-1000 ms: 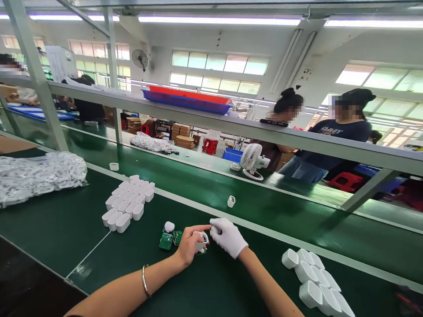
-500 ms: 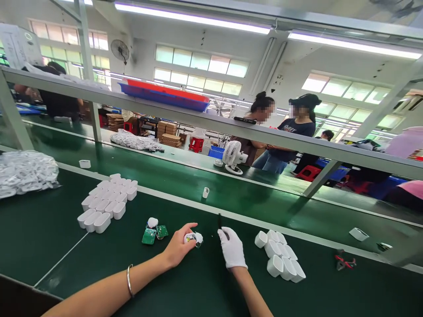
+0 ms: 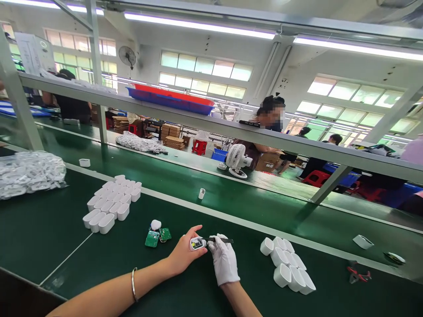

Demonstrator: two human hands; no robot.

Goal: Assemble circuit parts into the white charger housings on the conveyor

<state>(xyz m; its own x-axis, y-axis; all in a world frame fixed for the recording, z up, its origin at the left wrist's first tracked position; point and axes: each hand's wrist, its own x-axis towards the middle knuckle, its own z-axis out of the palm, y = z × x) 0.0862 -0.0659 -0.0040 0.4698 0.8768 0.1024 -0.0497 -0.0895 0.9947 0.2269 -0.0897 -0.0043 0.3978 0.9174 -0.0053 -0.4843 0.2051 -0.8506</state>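
Note:
My bare left hand [image 3: 181, 255] pinches a small white plastic housing [image 3: 197, 243] with its open side up, just above the green bench [image 3: 185, 290]. My gloved right hand [image 3: 224, 262] grips a thin dark tool [image 3: 220, 240] lying level, its tip at the housing's opening. Left of my hands lie two green circuit boards [image 3: 157, 237] and a small white cap [image 3: 155, 225].
A block of white housings [image 3: 112, 204] stands at the left, another cluster [image 3: 288, 268] at the right. Bagged white parts [image 3: 29, 173] lie far left. A single housing [image 3: 201, 193], a small fan [image 3: 236, 160] and red pliers [image 3: 357, 274] sit on the belt. Co-workers stand beyond the rail.
My right hand turned the dark tool from upright to level and brought its tip to the housing. The view shifted slightly; the co-workers behind the rail moved.

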